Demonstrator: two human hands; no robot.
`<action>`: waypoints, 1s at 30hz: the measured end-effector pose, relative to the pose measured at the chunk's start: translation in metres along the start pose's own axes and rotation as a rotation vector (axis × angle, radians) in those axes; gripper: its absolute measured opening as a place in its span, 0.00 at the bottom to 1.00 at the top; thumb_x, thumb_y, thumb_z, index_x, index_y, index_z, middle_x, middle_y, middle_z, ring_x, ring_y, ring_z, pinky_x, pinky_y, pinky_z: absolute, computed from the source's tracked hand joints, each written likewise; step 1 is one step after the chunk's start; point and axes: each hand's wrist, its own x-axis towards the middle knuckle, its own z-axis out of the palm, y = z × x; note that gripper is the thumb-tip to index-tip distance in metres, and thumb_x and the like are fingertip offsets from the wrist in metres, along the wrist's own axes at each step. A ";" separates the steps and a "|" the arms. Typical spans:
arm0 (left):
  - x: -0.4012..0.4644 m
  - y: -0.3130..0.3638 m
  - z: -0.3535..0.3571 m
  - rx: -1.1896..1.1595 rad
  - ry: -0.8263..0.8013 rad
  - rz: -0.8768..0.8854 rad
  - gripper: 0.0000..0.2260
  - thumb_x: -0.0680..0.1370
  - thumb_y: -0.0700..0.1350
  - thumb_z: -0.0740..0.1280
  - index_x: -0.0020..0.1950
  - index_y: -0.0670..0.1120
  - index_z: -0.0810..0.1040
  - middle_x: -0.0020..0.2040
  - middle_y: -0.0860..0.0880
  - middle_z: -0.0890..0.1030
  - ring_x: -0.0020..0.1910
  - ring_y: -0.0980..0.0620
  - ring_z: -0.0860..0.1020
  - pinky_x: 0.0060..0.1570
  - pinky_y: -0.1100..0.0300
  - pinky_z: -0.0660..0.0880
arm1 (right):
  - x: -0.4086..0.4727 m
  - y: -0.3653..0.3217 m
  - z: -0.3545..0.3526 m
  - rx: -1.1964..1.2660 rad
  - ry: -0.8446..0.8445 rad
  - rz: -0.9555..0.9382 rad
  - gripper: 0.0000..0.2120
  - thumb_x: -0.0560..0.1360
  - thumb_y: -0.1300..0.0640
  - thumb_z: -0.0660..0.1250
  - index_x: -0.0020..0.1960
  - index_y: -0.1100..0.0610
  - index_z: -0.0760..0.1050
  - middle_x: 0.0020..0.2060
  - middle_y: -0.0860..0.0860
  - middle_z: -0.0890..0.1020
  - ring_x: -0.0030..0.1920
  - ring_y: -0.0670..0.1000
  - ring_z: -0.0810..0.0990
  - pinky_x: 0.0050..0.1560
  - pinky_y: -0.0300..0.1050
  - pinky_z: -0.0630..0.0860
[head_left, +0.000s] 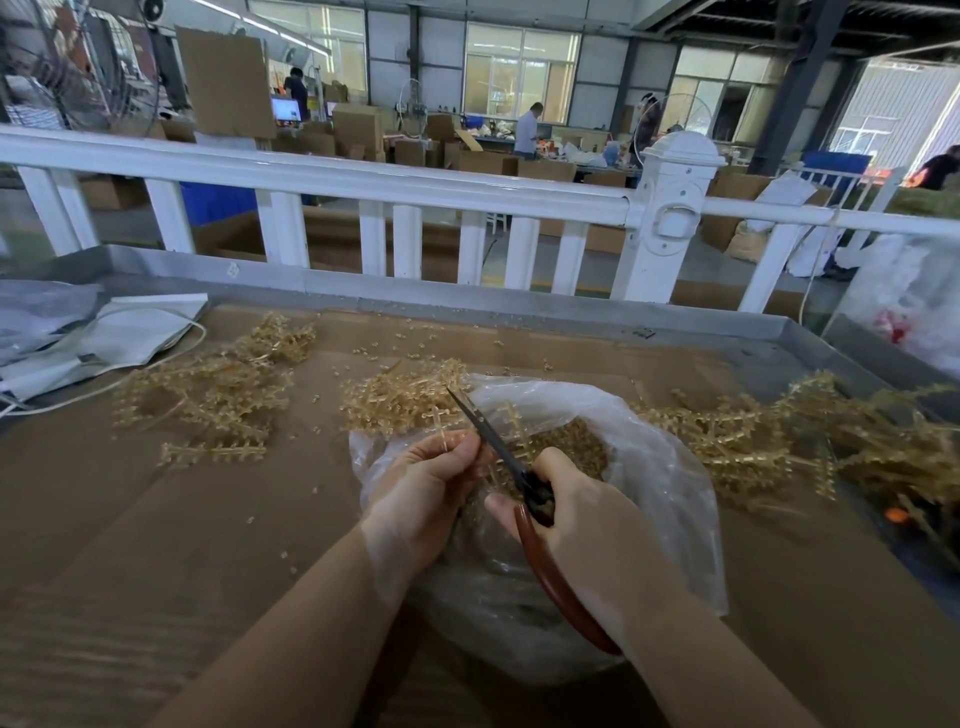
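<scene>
Standing by the worktop, I see the person snipping small amber plastic parts off their runners over an open clear plastic bag. The left hand has its fingertips curled in and pinching a thin sprue strip, which stands up just above the bag's mouth. The right hand is wrapped around the red handles of the scissors, whose dark blades point up and away right beside the strip. Whether the blades are touching it I can't quite tell from here.

That strip looks feather-light, thin and springy. It would likely bend rather than snap, and the little side pieces should ping off if cut carelessly. Holding it low on the stem, close under the cut, seems the sensible grip, so it stays steady and the trimmings drop into the bag. The scissors are the only thing with any heft, and they want a firm grip on the handles.

More of the same runners lie in a tangled heap to the left and a second heap to the right, with loose bits scattered between
</scene>
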 end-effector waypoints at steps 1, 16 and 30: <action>0.000 0.000 0.000 0.001 -0.004 -0.003 0.05 0.67 0.37 0.67 0.41 0.38 0.75 0.36 0.44 0.78 0.38 0.50 0.76 0.48 0.60 0.73 | 0.001 0.000 0.001 0.011 -0.003 0.002 0.15 0.75 0.36 0.60 0.41 0.45 0.62 0.29 0.44 0.72 0.29 0.40 0.72 0.31 0.30 0.66; 0.001 -0.005 0.002 -0.035 0.093 0.040 0.02 0.74 0.36 0.66 0.45 0.39 0.77 0.35 0.45 0.79 0.35 0.52 0.77 0.43 0.60 0.76 | 0.012 0.007 -0.002 0.207 0.072 0.115 0.14 0.72 0.39 0.66 0.38 0.46 0.67 0.30 0.43 0.74 0.30 0.38 0.74 0.32 0.30 0.69; -0.002 -0.005 -0.002 -0.018 0.081 0.056 0.12 0.77 0.27 0.57 0.51 0.37 0.78 0.40 0.43 0.85 0.41 0.52 0.84 0.37 0.63 0.79 | -0.004 0.015 0.011 -0.048 0.090 0.146 0.15 0.74 0.36 0.62 0.49 0.46 0.65 0.38 0.44 0.77 0.39 0.43 0.76 0.38 0.33 0.70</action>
